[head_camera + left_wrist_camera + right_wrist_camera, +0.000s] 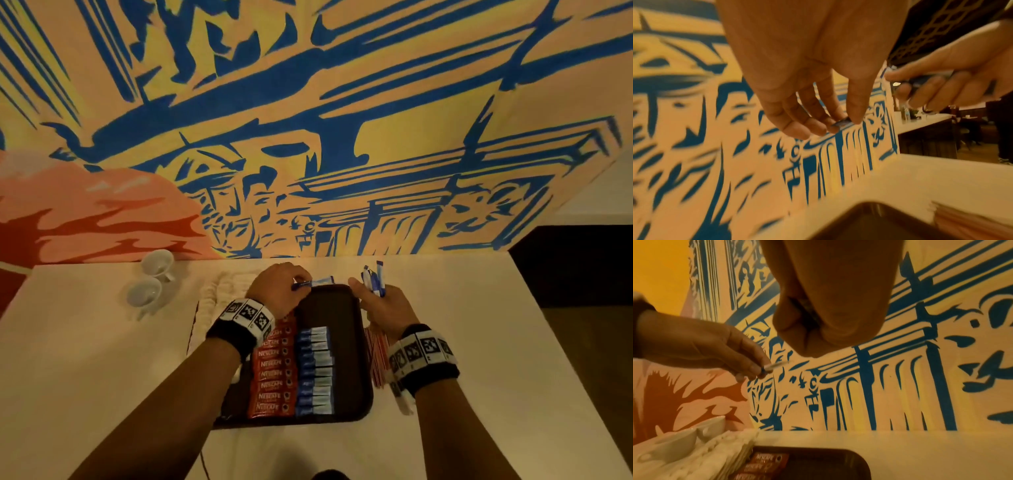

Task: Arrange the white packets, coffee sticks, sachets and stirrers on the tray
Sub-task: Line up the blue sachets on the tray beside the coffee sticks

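Holding blue-and-white sachets in both hands above the far end of a dark tray [356,342] on a pale table [496,394].

Tray contents: one column of red coffee sticks [272,383], one column of blue-and-white sachets [315,371] beside it; far half and right strip bare. Left hand [279,289]: thumb and fingertips pinching a single sachet [317,283] over the far rim. Right hand [383,308]: fingers curled round a fanned bundle of sachets [374,281]. Stirrers [376,356] lie just right of the tray; white packets [219,291] left; two cups [150,277] far left.
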Available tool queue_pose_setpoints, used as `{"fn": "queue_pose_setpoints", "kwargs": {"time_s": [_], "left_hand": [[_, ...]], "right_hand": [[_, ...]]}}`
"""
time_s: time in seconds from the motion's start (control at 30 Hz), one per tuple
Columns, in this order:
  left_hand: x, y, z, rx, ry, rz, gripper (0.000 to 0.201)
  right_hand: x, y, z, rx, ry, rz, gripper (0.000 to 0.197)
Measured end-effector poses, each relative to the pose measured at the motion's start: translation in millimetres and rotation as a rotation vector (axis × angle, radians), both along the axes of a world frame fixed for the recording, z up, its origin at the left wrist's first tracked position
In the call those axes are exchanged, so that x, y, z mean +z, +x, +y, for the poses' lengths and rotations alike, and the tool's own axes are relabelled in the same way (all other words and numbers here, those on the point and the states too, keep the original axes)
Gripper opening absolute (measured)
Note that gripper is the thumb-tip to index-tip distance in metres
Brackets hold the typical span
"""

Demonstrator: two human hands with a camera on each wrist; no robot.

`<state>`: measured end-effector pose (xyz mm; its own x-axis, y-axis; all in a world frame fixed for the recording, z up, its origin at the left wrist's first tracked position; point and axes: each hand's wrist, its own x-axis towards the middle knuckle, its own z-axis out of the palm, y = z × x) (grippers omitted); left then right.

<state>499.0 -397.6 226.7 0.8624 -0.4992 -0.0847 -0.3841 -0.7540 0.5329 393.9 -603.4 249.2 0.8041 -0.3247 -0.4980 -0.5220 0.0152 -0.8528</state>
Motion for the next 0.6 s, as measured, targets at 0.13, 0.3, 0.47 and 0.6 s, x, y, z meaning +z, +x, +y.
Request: {"fn": "queue_pose_setpoints", "kwargs": {"time_s": [0.13, 0.3, 0.47, 0.6], "left_hand": [[-57, 2, -11, 0.047, 0.171, 0.1, 0.017], [-107, -2, -27, -0.044, 0.349, 0.096, 0.026], [-128, 1, -38, -0.072, 0.421, 0.104, 0.031], [-135, 4, -42, -0.095, 0.411, 0.107, 0.03]], "right_hand": [[-27, 0, -16, 0.002, 0.011, 0.056, 0.041], [-47, 2, -36, 0.013, -0.033, 0.11, 0.044], [-55, 5, -45, -0.006, -0.011, 0.144, 0.038], [-59, 9, -43, -0.009, 0.015, 0.153, 0.039]]}}
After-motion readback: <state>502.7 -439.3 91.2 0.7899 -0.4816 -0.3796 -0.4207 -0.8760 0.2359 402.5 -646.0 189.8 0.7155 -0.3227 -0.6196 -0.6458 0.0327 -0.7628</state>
